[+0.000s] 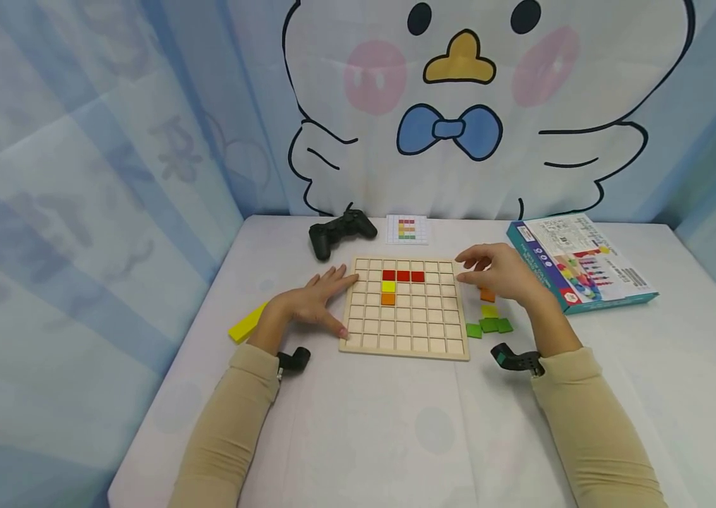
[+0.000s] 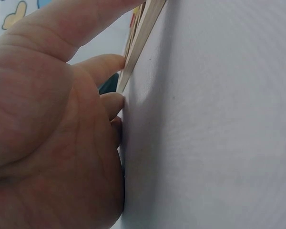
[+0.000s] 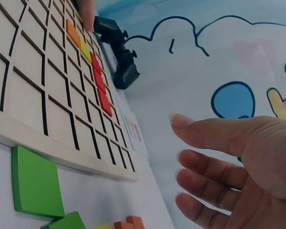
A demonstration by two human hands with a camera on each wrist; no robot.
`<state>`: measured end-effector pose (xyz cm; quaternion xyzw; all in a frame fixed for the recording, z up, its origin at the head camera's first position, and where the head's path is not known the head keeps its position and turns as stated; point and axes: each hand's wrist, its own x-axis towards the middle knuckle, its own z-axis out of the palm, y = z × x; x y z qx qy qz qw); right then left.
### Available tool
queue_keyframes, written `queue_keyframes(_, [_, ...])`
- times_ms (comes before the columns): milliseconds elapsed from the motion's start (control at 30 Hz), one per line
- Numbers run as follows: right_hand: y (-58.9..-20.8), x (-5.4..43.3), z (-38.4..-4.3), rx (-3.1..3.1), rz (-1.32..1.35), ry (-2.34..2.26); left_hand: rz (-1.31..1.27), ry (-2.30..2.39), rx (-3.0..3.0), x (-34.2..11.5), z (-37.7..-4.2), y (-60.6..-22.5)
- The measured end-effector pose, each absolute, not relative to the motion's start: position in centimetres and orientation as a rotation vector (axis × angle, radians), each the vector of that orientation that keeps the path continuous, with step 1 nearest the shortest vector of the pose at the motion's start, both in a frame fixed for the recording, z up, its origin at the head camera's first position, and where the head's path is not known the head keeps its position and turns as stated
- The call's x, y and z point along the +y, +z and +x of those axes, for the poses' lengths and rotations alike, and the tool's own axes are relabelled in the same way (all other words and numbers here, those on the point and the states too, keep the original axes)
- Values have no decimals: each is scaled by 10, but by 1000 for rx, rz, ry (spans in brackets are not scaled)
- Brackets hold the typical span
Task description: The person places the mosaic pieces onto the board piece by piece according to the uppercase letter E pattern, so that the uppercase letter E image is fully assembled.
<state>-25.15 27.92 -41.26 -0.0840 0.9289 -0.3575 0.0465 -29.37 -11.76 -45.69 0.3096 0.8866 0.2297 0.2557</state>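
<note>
A wooden grid board (image 1: 421,310) lies flat on the table. Three red tiles (image 1: 403,276) form a row in its upper part; a yellow tile (image 1: 389,287) and an orange tile (image 1: 388,299) continue down from the leftmost one. Fingers spread, my left hand (image 1: 313,303) touches the board's left edge. My right hand (image 1: 500,271) hovers by the upper right corner, and the right wrist view shows nothing between its thumb and loosely bent fingers. Beneath and beside it are loose orange tiles (image 1: 487,294), a yellow tile (image 1: 489,310) and green tiles (image 1: 489,325).
A black game controller (image 1: 341,231) and a card with a coloured tile pattern (image 1: 407,230) lie behind the board. At the right is a teal-edged box (image 1: 583,264). A yellow object (image 1: 246,324) sits partly hidden behind the left wrist.
</note>
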Motion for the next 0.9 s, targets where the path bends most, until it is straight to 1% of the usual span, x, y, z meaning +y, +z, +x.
queue_keyframes(200, [-417,294,-252,2831,-210,-1010,840,615,2415,-118,-293,-458])
queue_keyframes(467, [-418,309,-251,2805,-226,-899,839,624,2412,-118,-294,-458])
queue_keyframes(900, [-423,317,-250,2721,-175,-867,831,626,2407,-117,-294,-457])
